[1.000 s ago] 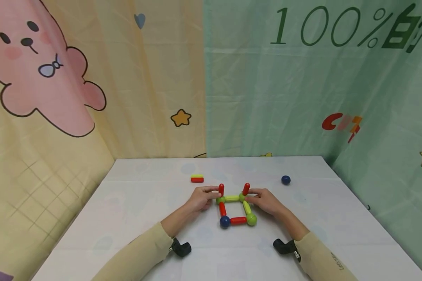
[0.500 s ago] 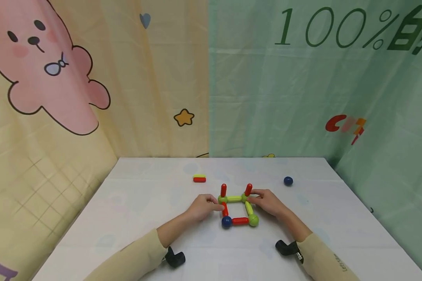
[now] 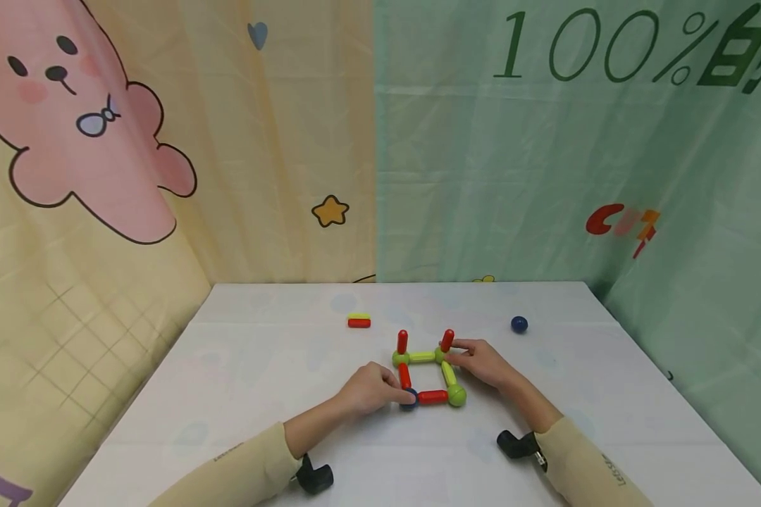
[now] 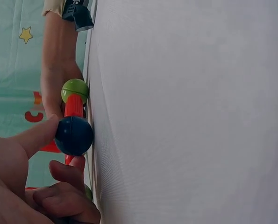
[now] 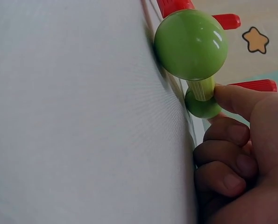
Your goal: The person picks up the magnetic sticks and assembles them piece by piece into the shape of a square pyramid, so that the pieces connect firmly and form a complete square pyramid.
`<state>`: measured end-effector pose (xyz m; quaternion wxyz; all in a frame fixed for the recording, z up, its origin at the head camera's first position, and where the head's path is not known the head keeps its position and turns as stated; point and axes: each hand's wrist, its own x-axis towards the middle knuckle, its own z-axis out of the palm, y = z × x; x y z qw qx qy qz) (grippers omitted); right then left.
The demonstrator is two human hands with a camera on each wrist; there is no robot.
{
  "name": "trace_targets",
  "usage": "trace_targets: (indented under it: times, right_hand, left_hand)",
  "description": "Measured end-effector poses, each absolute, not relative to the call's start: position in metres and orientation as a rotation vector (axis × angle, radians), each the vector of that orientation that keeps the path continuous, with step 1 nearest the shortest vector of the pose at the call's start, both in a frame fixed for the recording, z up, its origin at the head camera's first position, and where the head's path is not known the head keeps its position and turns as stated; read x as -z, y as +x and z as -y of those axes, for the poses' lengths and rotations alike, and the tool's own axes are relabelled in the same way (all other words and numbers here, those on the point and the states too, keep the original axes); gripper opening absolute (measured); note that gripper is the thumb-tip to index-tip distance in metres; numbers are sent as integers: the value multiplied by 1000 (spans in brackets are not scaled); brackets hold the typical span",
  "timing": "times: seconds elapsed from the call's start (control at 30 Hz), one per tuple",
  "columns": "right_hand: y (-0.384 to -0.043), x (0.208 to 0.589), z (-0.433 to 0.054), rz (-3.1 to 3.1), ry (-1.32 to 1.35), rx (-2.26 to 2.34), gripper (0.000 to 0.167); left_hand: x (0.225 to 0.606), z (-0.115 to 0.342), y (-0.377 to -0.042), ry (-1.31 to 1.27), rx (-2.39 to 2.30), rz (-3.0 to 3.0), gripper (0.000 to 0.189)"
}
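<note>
A four-sided frame of magnetic rods and balls lies on the white table. Its near-left corner is a blue ball [image 4: 74,136], which my left hand [image 3: 369,389] pinches between thumb and finger. My right hand [image 3: 480,362] grips the far-right green ball [image 5: 203,108] with thumb and fingertips. Another green ball [image 3: 401,358] forms the far-left corner, and a larger one [image 3: 456,396] the near-right. Red rods make the left side [image 3: 405,375] and front [image 3: 432,397]; yellow-green rods make the back [image 3: 421,357] and right side [image 3: 449,374]. Two red rods [image 3: 402,341] stand up from the far corners.
Behind the frame, to its left, a loose red rod [image 3: 359,324] lies against a yellow-green rod [image 3: 359,315]. One loose dark blue ball [image 3: 518,324] sits at the back right. Printed curtains [image 3: 279,141] enclose the table [image 3: 260,352] at the back and sides.
My left hand has left the far-left corner, come nearer along the frame's left side, and taken hold of the blue ball. The right hand stays at the far-right corner.
</note>
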<state>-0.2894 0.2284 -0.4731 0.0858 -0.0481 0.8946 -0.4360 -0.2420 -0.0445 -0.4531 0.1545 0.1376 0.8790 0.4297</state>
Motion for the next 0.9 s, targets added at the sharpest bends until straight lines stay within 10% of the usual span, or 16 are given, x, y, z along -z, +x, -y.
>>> trace_targets:
  times: [0.9]
  right_hand:
    - [-265, 462, -242, -2590, -219, 1197, 31]
  left_hand:
    - [450, 65, -275, 277, -1296, -2498, 21]
